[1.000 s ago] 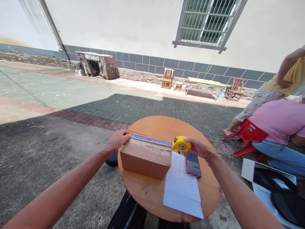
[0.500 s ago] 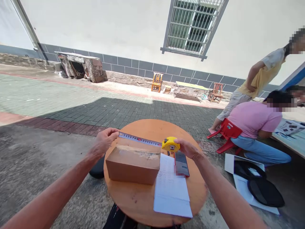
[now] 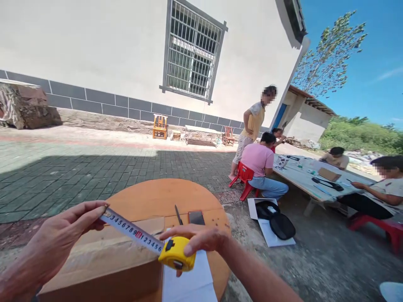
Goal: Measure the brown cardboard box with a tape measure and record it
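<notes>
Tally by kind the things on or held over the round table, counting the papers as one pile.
Tape measure: 1
Cardboard box: 1
Paper pile: 1
Dark red-edged phone: 1
Dark slim item, perhaps a pen: 1
Total: 5

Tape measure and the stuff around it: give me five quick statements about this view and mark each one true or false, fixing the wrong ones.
1. The left hand pinches the end of the blade. True.
2. The right hand lies flat on the table. False: it holds the tape case.
3. The tape case is yellow. True.
4. The table has a square edge. False: its visible edge is curved.
5. The person in pink sits on a red chair. True.
</notes>
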### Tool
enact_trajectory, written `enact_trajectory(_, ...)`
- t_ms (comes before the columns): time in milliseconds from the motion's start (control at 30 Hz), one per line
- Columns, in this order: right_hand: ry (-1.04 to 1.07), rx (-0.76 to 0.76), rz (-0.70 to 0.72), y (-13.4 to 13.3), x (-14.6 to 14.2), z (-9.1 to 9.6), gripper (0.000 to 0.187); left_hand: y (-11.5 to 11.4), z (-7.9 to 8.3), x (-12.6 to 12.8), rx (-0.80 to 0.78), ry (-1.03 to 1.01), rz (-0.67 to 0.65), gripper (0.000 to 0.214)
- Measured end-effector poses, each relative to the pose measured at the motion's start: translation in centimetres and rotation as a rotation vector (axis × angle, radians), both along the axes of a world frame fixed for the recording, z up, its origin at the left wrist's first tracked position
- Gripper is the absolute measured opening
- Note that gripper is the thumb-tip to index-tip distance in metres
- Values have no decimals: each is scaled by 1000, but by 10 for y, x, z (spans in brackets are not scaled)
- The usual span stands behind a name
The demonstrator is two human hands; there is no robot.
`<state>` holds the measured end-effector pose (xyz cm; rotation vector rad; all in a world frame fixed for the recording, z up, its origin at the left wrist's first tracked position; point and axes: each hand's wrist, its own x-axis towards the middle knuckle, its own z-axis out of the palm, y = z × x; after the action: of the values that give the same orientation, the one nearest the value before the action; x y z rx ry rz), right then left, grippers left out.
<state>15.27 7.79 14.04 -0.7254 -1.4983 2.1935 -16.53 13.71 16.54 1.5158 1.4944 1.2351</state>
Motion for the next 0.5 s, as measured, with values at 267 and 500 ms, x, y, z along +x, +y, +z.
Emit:
enact_trajectory(267,12,-21,-154,-43,-17,-14,87,-29,12,9,-43,13,-230,55)
enact_trajectory(500,-4,-80,-219,-76,-29,-8,87,-47,2,12,-58,69,-326,47)
